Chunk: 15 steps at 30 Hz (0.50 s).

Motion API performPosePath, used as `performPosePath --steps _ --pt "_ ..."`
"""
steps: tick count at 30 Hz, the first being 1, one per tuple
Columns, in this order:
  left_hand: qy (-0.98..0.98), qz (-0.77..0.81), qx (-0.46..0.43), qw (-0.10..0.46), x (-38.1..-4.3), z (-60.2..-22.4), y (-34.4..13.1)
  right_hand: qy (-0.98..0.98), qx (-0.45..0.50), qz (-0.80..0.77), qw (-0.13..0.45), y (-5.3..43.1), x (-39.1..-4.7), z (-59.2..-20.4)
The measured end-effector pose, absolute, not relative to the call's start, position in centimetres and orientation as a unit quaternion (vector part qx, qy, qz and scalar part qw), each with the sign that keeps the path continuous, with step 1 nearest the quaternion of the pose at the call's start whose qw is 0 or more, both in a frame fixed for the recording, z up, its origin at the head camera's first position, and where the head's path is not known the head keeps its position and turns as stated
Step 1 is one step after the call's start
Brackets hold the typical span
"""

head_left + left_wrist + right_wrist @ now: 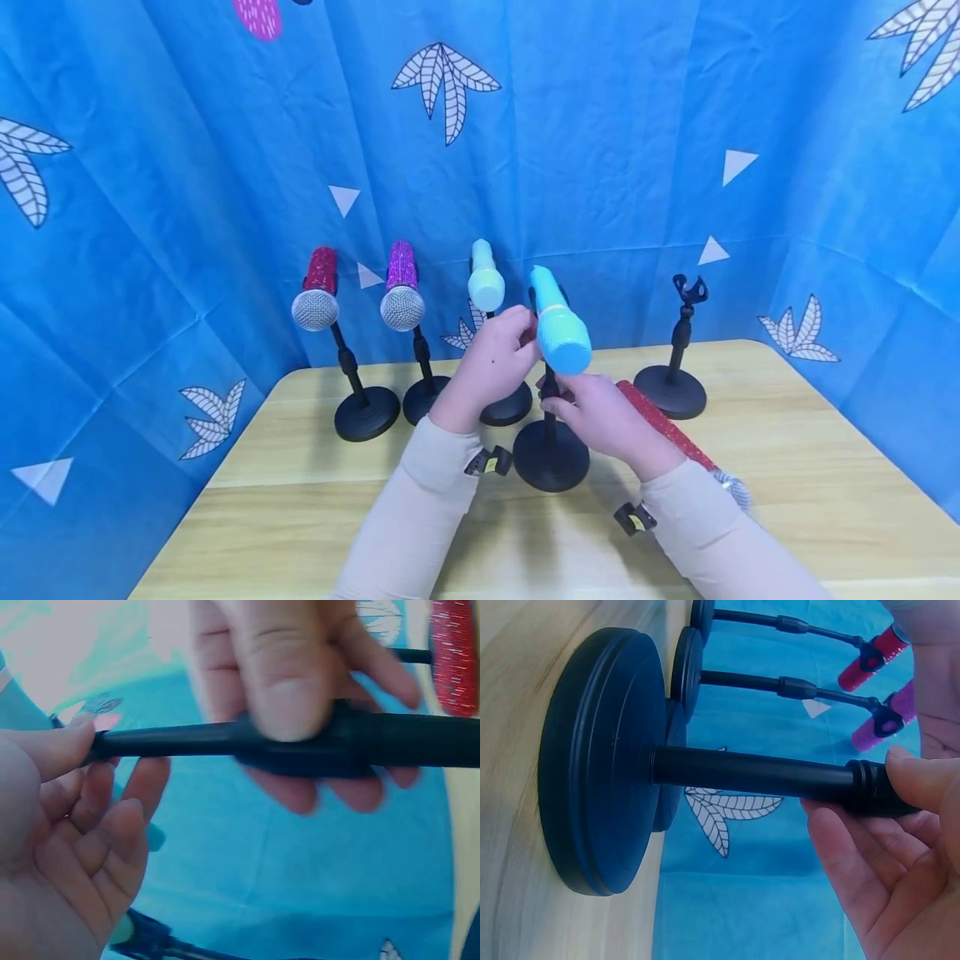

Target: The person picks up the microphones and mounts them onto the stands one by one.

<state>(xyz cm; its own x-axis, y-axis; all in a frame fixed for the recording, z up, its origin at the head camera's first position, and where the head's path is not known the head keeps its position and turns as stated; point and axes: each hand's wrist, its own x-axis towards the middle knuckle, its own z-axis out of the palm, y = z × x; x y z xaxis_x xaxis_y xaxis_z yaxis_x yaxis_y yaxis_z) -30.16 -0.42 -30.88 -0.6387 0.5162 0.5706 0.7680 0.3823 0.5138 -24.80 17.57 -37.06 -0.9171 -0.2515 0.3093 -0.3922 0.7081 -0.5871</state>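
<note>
A bright blue microphone (564, 337) sits tilted in the clip of a black desk stand (551, 458), its head toward me. My left hand (495, 358) pinches the thin upper pole (180, 740) just below the clip, with thumb and fingers on opposite sides. Lower down, my right hand (600, 417) grips the thicker collar (874, 787) of the same stand. The round base (604, 761) rests on the table. Behind my right forearm lies a red glitter microphone (667, 425) with a silver mesh head, partly hidden by the sleeve.
Left along the wooden table (285, 492) stand a red microphone (321, 271), a purple microphone (402, 265) and a pale green microphone (486, 283), each on a black stand. One stand with a bare clip (678, 367) is at back right. Blue patterned cloth (600, 125) surrounds the table.
</note>
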Motion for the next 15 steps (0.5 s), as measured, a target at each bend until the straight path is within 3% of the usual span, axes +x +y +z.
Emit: performPosePath --steps 15 --pt "-0.841 -0.398 -0.353 0.1 -29.67 -31.08 -0.19 -0.908 0.184 0.356 0.121 17.59 -24.98 -37.17"
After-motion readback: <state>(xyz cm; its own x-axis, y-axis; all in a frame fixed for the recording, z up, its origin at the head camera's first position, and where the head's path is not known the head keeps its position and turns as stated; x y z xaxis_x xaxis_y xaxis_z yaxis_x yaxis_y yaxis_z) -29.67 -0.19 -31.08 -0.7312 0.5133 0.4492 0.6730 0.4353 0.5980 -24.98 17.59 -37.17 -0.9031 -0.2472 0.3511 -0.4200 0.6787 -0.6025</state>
